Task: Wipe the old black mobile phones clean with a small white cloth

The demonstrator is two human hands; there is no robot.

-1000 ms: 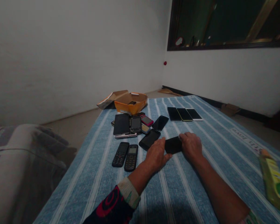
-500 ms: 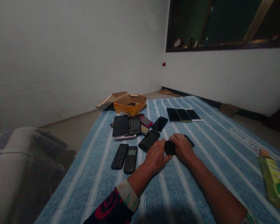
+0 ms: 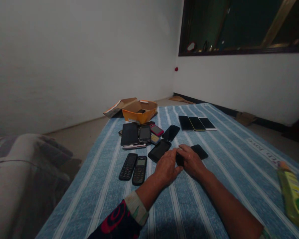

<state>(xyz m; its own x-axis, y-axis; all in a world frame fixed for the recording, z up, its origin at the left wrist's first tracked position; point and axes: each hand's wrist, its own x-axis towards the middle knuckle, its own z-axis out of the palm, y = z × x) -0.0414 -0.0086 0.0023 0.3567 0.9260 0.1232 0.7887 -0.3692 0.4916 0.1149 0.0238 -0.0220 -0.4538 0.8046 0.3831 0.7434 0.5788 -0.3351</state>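
Note:
My left hand point(image 3: 166, 166) and my right hand point(image 3: 191, 161) meet over a small black phone point(image 3: 179, 160), gripping it from both sides; most of it is hidden. Just right of my right hand lies another black phone point(image 3: 200, 151). A dark touchscreen phone point(image 3: 159, 150) is beside my left fingers, with one more point(image 3: 171, 132) behind it. Two keypad phones point(image 3: 128, 166) point(image 3: 139, 170) lie side by side at the left. Behind them is a pile of several phones with a black one point(image 3: 129, 134) on top.
An open orange box point(image 3: 139, 117) with a phone inside stands at the far end of the striped cloth point(image 3: 159, 205). Three large phones point(image 3: 197, 123) lie in a row at the back right. A yellow-green bottle point(image 3: 294, 196) is at the right edge.
My right hand has shifted slightly left over the small black phone, coming closer to my left hand. More of the phone on its right now shows.

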